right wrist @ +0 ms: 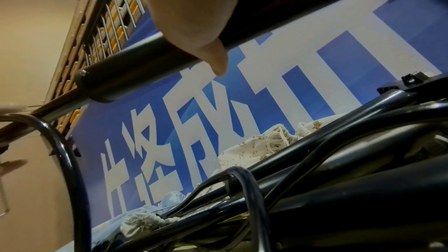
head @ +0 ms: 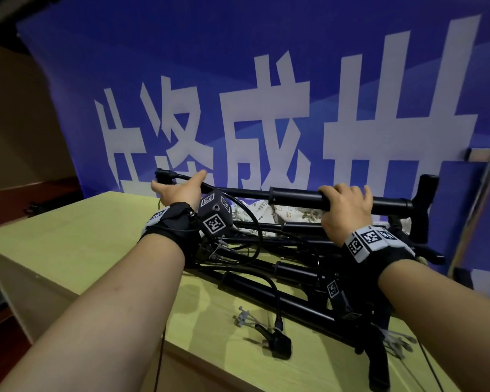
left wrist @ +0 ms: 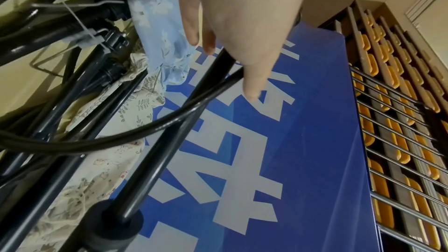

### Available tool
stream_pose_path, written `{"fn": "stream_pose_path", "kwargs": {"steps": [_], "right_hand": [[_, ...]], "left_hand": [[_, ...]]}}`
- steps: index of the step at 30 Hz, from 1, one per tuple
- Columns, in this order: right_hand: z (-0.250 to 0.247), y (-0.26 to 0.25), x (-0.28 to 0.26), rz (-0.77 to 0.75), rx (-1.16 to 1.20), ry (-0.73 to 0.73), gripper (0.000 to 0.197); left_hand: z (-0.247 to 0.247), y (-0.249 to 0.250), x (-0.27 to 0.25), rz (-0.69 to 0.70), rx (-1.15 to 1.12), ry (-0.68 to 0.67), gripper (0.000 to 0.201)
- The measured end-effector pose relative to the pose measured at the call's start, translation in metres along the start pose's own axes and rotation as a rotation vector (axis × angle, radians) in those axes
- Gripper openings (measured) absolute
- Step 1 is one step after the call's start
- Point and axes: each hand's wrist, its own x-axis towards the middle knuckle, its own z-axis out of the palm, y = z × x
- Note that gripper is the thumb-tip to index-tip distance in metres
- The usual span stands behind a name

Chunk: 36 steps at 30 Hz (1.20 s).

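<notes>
A black bicycle pump is held level above the table. Its thick barrel (head: 294,197) (right wrist: 145,64) is gripped from above by my right hand (head: 345,210) (right wrist: 194,7), thumb underneath. A thin rod (head: 238,192) (left wrist: 169,141) runs left out of the barrel. My left hand (head: 178,190) (left wrist: 242,16) holds that rod together with the pump's black hose (head: 246,216) (left wrist: 145,137), thumb laid across both. The hose head (head: 164,174) sticks out past the left hand. A black cross-piece (head: 427,205) ends the pump on the right.
Under the held pump lies a pile of several more black pumps (head: 294,278) with tangled hoses on a yellow-green table (head: 82,236). Patterned cloth bags (head: 266,210) lie behind them. A blue banner (head: 266,108) stands close behind, and a metal rail (head: 481,193) at the right.
</notes>
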Motion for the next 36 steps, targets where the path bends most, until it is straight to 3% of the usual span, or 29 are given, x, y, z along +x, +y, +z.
{"fn": "stream_pose_path", "kwargs": {"steps": [4, 7, 10, 17, 27, 36], "right_hand": [[-0.001, 0.001, 0.002, -0.010, 0.024, -0.023, 0.044], [0.002, 0.007, 0.005, 0.032, 0.075, -0.129, 0.039], [0.008, 0.013, 0.003, 0.080, 0.119, -0.155, 0.036], [0.015, 0.016, 0.004, 0.150, 0.184, -0.083, 0.037], [0.019, 0.007, 0.016, 0.159, 0.281, -0.121, 0.050], [0.034, 0.003, 0.011, 0.151, 0.287, -0.085, 0.051]], "left_hand": [[-0.004, 0.000, -0.001, 0.015, -0.021, -0.025, 0.077], [-0.006, -0.007, 0.002, 0.111, 0.015, -0.124, 0.068], [-0.009, -0.014, 0.008, 0.115, -0.042, -0.231, 0.056], [-0.004, -0.023, 0.012, 0.101, -0.102, -0.310, 0.064], [0.034, -0.041, -0.003, 0.133, -0.098, -0.426, 0.077], [0.060, -0.069, -0.017, 0.106, -0.081, -0.571, 0.077]]}}
